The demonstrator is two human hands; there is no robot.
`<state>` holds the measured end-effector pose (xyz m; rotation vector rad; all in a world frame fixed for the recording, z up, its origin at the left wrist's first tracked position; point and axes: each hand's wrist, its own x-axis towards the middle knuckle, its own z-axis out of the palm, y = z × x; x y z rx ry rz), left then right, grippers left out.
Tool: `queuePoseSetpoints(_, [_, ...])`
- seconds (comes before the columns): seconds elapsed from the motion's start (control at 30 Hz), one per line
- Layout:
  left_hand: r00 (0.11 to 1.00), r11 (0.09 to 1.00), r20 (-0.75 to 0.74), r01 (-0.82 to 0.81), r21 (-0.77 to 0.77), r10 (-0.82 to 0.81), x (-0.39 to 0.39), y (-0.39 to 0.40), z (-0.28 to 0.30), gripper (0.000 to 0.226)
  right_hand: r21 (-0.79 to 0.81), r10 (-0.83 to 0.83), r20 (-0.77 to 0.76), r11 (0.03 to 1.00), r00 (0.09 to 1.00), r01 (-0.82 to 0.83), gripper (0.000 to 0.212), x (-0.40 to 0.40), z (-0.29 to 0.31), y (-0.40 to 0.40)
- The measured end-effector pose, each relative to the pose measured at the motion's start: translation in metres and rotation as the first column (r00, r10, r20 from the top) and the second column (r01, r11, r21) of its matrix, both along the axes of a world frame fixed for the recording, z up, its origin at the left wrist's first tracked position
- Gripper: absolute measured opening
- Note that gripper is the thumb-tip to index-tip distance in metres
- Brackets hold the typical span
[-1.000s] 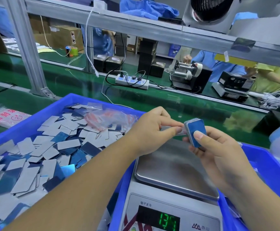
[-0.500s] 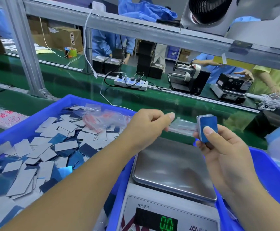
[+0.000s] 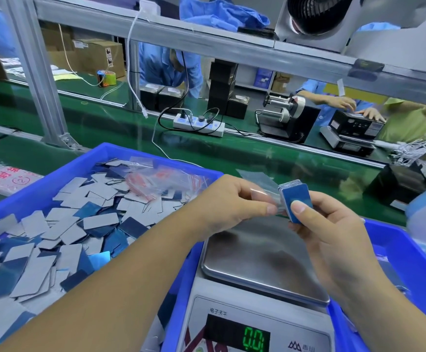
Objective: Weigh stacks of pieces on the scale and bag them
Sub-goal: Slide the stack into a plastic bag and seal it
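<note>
At centre frame, above the bare steel pan of the grey digital scale [image 3: 265, 260], the right hand [image 3: 333, 240] pinched a thick stack of blue-faced rectangular pieces [image 3: 294, 199] while the left hand [image 3: 228, 201] pinched a small clear plastic bag [image 3: 260, 185] touching the stack's edge. The limp bag mouth looked barely open, so the stack could have snagged there. With only thumb and fingers clamping it, pieces could have fanned out and dropped onto the pan or into the blue plastic bin of loose grey and blue pieces [image 3: 62, 171] at left.

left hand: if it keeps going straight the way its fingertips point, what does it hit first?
The left hand pinches a clear bag and points rightward at the stack of pieces gripped by the right hand. The stack likely comes first, nearly touching already; depth is uncertain from one view.
</note>
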<state>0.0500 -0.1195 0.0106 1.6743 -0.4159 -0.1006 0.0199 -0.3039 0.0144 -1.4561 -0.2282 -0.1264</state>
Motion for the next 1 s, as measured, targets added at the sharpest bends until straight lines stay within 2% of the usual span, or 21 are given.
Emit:
queuePoseSetpoints(0.23, [0.997,0.992,-0.064,0.051,0.119,-0.043,-0.003,-0.002,0.0,0.015,0.002,0.003,0.025,1.0,1.0,-0.003,0.033,0.001,-0.001,-0.001])
queuePoseSetpoints(0.43, [0.994,0.996,-0.064,-0.084,0.02,0.085,0.001,0.0,0.001,0.021,-0.037,0.0,0.055,0.999,0.998,0.002,0.032,0.003,-0.002,-0.002])
queuePoseSetpoints(0.5, [0.988,0.989,-0.082,-0.135,-0.065,0.13,0.003,0.002,0.003,0.027,-0.129,-0.02,0.045,0.991,0.999,0.026,0.027,0.002,-0.002,-0.003])
queuePoseSetpoints(0.57, [0.974,0.964,-0.116,-0.211,-0.161,0.194,0.007,0.004,0.004,0.037,-0.375,-0.056,0.07,0.924,0.996,0.078,0.018,0.004,-0.003,-0.007])
queuePoseSetpoints(0.63, [0.962,0.951,-0.129,-0.26,-0.168,0.24,0.009,0.006,0.004,0.042,-0.666,-0.05,0.142,0.734,0.989,0.133,0.014,0.004,-0.006,-0.009])
queuePoseSetpoints(0.7, [0.969,0.961,-0.131,-0.228,-0.154,0.209,0.008,0.007,0.003,0.041,-0.825,0.011,0.152,0.552,0.988,0.121,0.014,0.002,-0.006,-0.006])
queuePoseSetpoints(0.77, [0.978,0.977,-0.154,-0.16,-0.141,0.138,0.008,0.007,0.0,0.032,-0.875,0.044,0.121,0.476,0.992,0.086,0.015,0.0,-0.007,-0.003])
queuePoseSetpoints(0.9, [0.977,0.988,-0.199,-0.098,-0.12,0.073,0.005,0.004,-0.002,0.007,-0.902,0.077,0.132,0.422,0.988,0.087,0.02,0.001,-0.005,-0.004])
queuePoseSetpoints(1.0, [0.976,0.987,-0.208,-0.097,-0.127,0.069,0.005,0.005,-0.002,0.019,-0.904,0.099,0.149,0.416,0.984,0.095,0.016,0.002,-0.006,-0.005])
